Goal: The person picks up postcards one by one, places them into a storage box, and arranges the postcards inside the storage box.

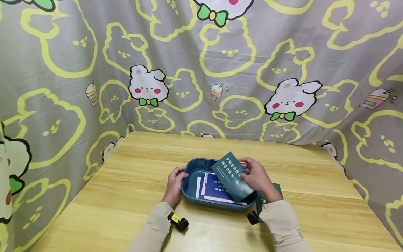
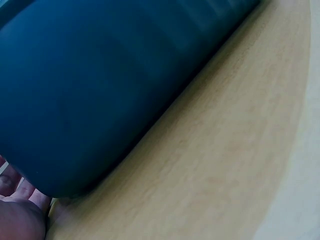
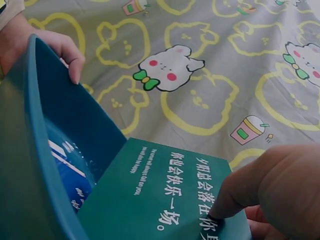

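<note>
A dark blue plastic basin [image 1: 201, 202] stands on the wooden table. My left hand [image 1: 175, 183] grips its left end, thumb over the rim and fingers outside. Between the thumb and fingers of my right hand [image 1: 258, 176] is a green card [image 1: 231, 175] with white Chinese lettering, tilted over the basin's right part. Inside the basin lie a blue card [image 1: 215, 187] with white lettering and white-edged cards [image 1: 198, 187] under and beside it. Another green card [image 1: 277, 189] lies on the table right of the basin, partly hidden by my right hand and wrist.
The wooden table [image 1: 126, 196] runs back to a grey curtain [image 1: 189, 52] printed with yellow outlines and white rabbits, which also hangs along both sides. A black strap mount [image 1: 178, 222] sits on the left wrist and another [image 1: 253, 217] on the right.
</note>
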Demonstrator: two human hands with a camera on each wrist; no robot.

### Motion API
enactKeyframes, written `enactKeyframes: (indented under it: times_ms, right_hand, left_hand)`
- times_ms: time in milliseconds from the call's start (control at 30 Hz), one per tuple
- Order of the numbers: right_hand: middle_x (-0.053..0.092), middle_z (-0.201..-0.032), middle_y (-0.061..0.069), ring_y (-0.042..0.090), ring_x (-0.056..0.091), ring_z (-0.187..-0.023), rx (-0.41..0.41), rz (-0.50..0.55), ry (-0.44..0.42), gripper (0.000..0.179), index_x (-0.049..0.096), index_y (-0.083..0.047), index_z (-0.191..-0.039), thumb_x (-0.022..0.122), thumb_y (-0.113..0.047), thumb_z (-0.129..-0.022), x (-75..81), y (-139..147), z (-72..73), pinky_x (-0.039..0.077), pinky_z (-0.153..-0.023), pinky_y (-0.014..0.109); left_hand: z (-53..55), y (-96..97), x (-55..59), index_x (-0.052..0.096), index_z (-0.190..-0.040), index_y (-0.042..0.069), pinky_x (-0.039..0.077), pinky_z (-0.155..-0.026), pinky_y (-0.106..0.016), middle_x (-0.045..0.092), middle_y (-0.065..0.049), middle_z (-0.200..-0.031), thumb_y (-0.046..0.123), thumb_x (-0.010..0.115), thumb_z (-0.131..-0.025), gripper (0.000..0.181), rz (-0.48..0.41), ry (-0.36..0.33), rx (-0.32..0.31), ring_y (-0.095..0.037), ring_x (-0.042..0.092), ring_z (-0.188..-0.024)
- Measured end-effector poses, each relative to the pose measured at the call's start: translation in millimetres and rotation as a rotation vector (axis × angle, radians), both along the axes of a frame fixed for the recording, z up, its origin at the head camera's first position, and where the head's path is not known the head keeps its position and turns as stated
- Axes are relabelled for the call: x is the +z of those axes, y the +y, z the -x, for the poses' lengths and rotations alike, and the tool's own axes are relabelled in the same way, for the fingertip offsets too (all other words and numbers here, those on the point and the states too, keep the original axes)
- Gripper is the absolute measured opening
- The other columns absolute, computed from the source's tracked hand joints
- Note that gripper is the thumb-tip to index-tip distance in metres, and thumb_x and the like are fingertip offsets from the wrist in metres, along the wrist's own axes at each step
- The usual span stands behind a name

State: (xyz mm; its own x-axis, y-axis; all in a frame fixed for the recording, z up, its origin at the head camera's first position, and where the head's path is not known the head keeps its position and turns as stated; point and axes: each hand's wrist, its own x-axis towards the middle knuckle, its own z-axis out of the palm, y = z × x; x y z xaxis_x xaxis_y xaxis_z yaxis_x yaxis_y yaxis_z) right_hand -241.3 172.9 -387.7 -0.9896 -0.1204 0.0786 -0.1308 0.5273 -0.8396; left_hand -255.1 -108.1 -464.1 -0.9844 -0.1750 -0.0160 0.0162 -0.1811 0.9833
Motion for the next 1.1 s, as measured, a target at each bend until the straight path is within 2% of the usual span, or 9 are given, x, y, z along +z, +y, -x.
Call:
enactKeyframes:
  times_ms: [300,433,567,800,1100]
  right_hand:
    - [0.062,-0.103,0.010,0.024,0.061,-0.090,0.107,-0.069,-0.005,0.040,0.057,-0.001,-0.120,0.062,0.011,-0.082,-6.5,-9,-1.1,0.053,-0.078,0.038]
    - [0.062,-0.103,0.007,0.025,0.061,-0.095,0.149,-0.137,0.033,0.035,0.059,-0.003,-0.114,0.064,0.011,-0.081,-8.9,-14,-2.3,0.051,-0.085,0.042]
    - [0.064,-0.104,0.006,0.027,0.060,-0.099,0.152,-0.224,0.091,0.039,0.062,-0.007,-0.111,0.069,0.012,-0.077,-11.0,-19,-3.5,0.050,-0.087,0.045]
    - [0.067,-0.107,0.004,0.021,0.058,-0.095,0.130,-0.348,0.149,0.050,0.065,-0.013,-0.111,0.070,0.015,-0.070,-18.8,-27,-2.6,0.048,-0.081,0.039]
    - [0.065,-0.111,0.008,0.030,0.056,-0.105,0.093,-0.502,0.194,0.055,0.066,-0.015,-0.117,0.076,0.010,-0.069,-25.1,-35,-4.9,0.041,-0.094,0.050]
  left_hand:
    - [-0.2,-1.4,-1.4,0.057,-0.112,-0.013,0.045,-0.075,-0.021,0.055,-0.010,-0.100,-0.003,0.053,-0.085,0.029,0.012,0.007,0.000,-0.015,0.050,-0.088]
    - [-0.5,-0.9,-1.7,0.058,-0.111,-0.013,0.045,-0.075,-0.022,0.056,-0.010,-0.100,-0.003,0.053,-0.085,0.029,0.012,0.008,0.002,-0.015,0.051,-0.088]
    - [0.0,-0.4,-1.3,0.058,-0.110,-0.013,0.046,-0.074,-0.022,0.056,-0.010,-0.100,-0.003,0.053,-0.084,0.028,0.006,0.017,0.007,-0.016,0.051,-0.088]
    - [1.0,-0.7,-1.0,0.058,-0.110,-0.013,0.046,-0.074,-0.021,0.056,-0.011,-0.100,-0.003,0.053,-0.083,0.028,0.009,0.018,0.007,-0.016,0.050,-0.088]
    - [1.5,-1.7,0.3,0.058,-0.112,-0.013,0.045,-0.075,-0.021,0.056,-0.009,-0.102,-0.003,0.054,-0.085,0.029,0.012,0.012,-0.012,-0.015,0.050,-0.089]
